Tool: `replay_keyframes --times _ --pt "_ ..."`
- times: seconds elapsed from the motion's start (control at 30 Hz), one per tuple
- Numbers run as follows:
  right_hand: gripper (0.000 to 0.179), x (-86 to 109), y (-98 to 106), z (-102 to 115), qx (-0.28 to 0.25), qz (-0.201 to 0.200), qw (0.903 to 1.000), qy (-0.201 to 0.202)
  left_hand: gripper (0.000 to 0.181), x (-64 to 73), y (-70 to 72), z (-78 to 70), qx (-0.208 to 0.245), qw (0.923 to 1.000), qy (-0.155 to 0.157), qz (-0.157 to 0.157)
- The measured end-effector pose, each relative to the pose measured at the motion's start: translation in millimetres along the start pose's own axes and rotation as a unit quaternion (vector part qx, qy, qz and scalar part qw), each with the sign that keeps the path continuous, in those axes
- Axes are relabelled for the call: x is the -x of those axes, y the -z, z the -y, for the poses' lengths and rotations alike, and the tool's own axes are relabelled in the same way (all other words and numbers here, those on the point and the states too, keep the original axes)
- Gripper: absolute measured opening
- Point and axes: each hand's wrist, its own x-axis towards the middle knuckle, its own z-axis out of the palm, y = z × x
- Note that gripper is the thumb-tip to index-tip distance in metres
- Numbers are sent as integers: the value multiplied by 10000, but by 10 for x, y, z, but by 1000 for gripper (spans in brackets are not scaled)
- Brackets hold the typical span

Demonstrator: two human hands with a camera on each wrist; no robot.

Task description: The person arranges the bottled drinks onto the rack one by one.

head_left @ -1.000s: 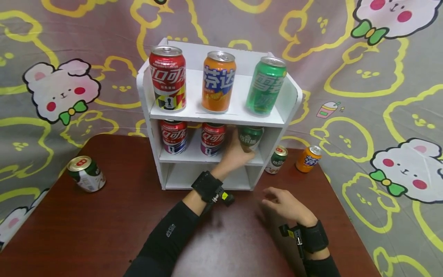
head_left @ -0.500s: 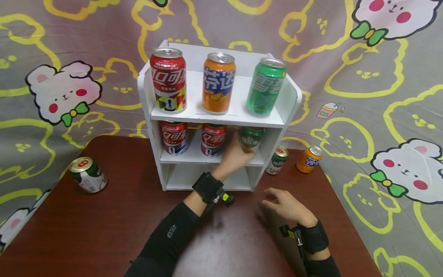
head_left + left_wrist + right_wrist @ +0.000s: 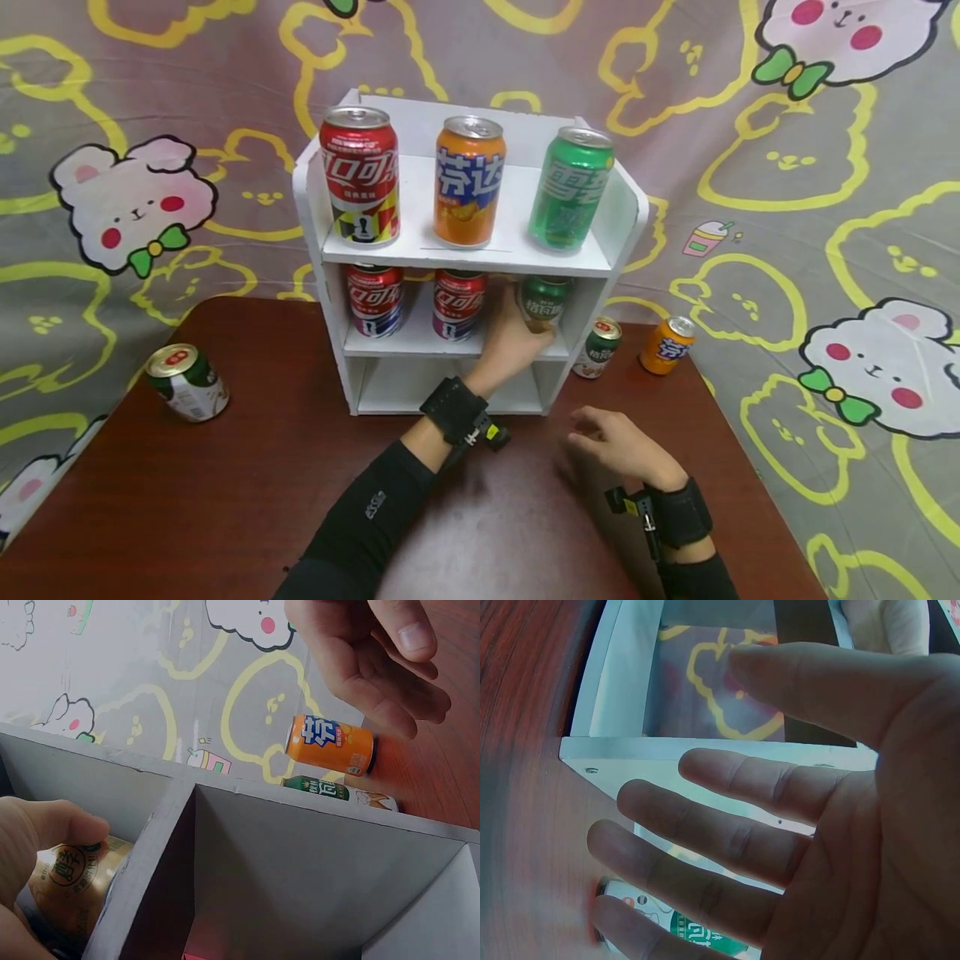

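Observation:
My left hand reaches into the middle shelf of the white rack and holds a green can at the right end. In the left wrist view, the thumb lies on this can; the other fingers are mostly hidden. Beside it on that shelf stand two red cola cans, one in the middle and one at the left. My right hand hovers over the table right of the rack, holding nothing. In the right wrist view its fingers are extended and spread.
On the top shelf stand a red cola can, an orange soda can and a light green can. Right of the rack are a green-and-white can and an orange can. Another green-and-white can stands far left on the table.

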Motion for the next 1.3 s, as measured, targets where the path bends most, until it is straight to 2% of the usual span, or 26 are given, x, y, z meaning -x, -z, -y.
replay_keyframes --times 0.2,0.37,0.43,0.53,0.63,0.77,0.87,0.93,1.03,1.2,1.3 --pt "41 11 10 -7 59 -65 10000 -22 81 8 13 5 -73 9999 -105 35" --pt "41 19 24 -15 96 -157 9998 -48 79 68 74 7 -70 9985 -517 136" --pt "40 13 27 -16 101 -166 9998 -98 85 122 117 14 -56 9976 -659 219" --pt "38 -3 29 -23 110 -221 9994 -253 97 231 198 17 -49 9971 -632 422" --pt "37 -19 31 -38 187 -314 9986 -394 103 361 309 10 -192 9965 -342 740" --pt "38 -22 46 -69 291 -502 9967 -568 87 531 519 -15 -439 9916 37 1214" --pt "38 -26 63 -107 300 -644 9946 -762 67 657 698 29 -483 9906 -178 1270" --pt "39 -30 73 -157 295 -779 9923 -922 53 736 827 100 -446 9894 -455 1303" --pt "46 -47 92 -236 266 -1047 9883 -1079 37 843 1058 227 -467 9856 -629 1497" --pt "63 -95 147 -373 -78 -1543 9783 -1379 31 943 1454 394 -821 9709 -557 2181" --pt "72 -158 184 -440 -252 -1744 9713 -1595 32 965 1655 422 -957 9588 -439 2637"
